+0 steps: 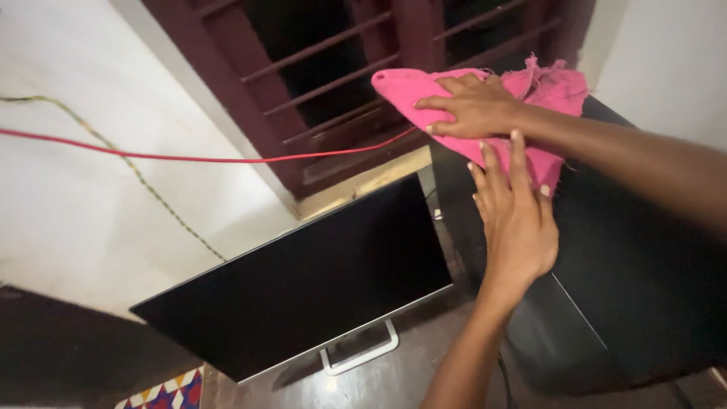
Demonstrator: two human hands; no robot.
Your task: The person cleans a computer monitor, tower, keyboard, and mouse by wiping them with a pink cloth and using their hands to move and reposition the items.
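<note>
While both hands work at the right of the scene, a pink cloth (485,113) with a frayed far edge lies draped over the upper far corner of a tall black case (621,273), which stands at the right beside the monitor. The right hand (473,106), entering from the right, lies flat on the cloth with its fingers spread and pointing left; it presses the fabric down and does not clench it. The left hand (519,220), reaching up from the near edge, is open as well, palm against the side of the case, its fingertips touching the lower hem of the cloth; it grasps nothing.

To the left of the case, a flat black monitor (310,280) with a pale lower bezel stands on a white loop-shaped stand (362,354), its screen dark. Behind it, a dark red window frame with horizontal bars (333,68) is set into the white wall. A red cord (189,157) runs across the wall from the left towards the window, and a thinner yellow-green cord (144,176) slants down the wall below it. A patterned mat corner (166,392) shows at the near left.
</note>
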